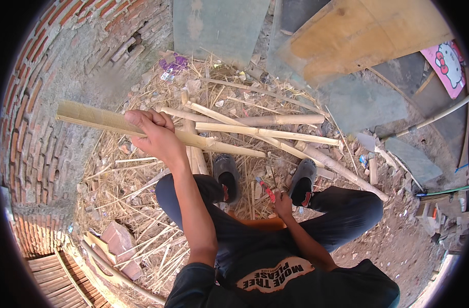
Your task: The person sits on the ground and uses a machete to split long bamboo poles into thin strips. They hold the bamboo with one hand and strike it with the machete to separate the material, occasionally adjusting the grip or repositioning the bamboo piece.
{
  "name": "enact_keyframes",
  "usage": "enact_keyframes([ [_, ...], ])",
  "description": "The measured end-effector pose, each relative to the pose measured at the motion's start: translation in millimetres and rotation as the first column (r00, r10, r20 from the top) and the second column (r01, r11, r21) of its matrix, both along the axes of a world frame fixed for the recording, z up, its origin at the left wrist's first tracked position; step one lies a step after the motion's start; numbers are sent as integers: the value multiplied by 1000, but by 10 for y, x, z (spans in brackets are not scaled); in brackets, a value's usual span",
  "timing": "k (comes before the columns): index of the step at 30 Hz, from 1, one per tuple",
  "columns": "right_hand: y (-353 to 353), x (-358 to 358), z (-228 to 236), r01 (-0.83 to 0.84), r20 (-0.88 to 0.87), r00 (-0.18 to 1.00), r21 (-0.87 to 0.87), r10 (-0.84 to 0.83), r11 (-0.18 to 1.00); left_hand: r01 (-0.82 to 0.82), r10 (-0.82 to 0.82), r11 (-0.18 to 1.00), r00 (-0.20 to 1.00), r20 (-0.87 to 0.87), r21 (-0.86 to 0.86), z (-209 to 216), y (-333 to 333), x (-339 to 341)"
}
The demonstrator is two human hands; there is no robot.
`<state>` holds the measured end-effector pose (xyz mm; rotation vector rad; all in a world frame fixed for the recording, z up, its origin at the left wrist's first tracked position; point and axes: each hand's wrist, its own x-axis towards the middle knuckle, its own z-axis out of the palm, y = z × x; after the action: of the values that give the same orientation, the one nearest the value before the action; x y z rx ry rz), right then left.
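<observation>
My left hand [152, 132] is closed around a wide length of split bamboo [93, 114], held out to the left above the litter. Its narrower end points right, passing over other poles. Low between my knees, my right hand [282, 205] grips a small red hand tool [265, 189]; its exact kind is too small to tell. Just beyond my feet, a pale bamboo strip [275, 134] lies across a longer split pole [219, 114]. A round bamboo pole [347, 172] slants down to the right.
Straw and bamboo splinters [137, 190] cover the ground around my shoes [225, 177]. A worn brick wall [44, 118] rises at left. Sheets [219, 31] and a brown board [357, 38] lean at the back. A pink panel [444, 66] stands far right.
</observation>
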<state>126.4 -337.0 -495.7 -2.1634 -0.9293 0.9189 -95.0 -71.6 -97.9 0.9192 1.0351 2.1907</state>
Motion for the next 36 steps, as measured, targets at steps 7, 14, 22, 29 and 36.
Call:
enact_keyframes([
  [7, 59, 20, -177, -15, -472, 881, -101, -34, 995, 131, -125, 988, 990, -70, 82, 184, -146, 109],
  [14, 220, -76, -179, -83, -486, 874, -149, 0, 985, 152, -140, 982, 984, -111, 111, 183, -6, -6],
  [22, 275, -28, -324, 53, -791, 545, -300, -279, 953, 146, -134, 982, 985, -107, 116, 146, -229, 39],
  [29, 158, -265, -26, -217, 64, 974, 0, 217, 976, 143, -128, 985, 982, -140, 96, 202, -179, 143],
  [36, 320, -217, -153, 58, -674, 733, -70, -90, 996, 193, -178, 970, 978, -112, 145, 344, -244, 139],
])
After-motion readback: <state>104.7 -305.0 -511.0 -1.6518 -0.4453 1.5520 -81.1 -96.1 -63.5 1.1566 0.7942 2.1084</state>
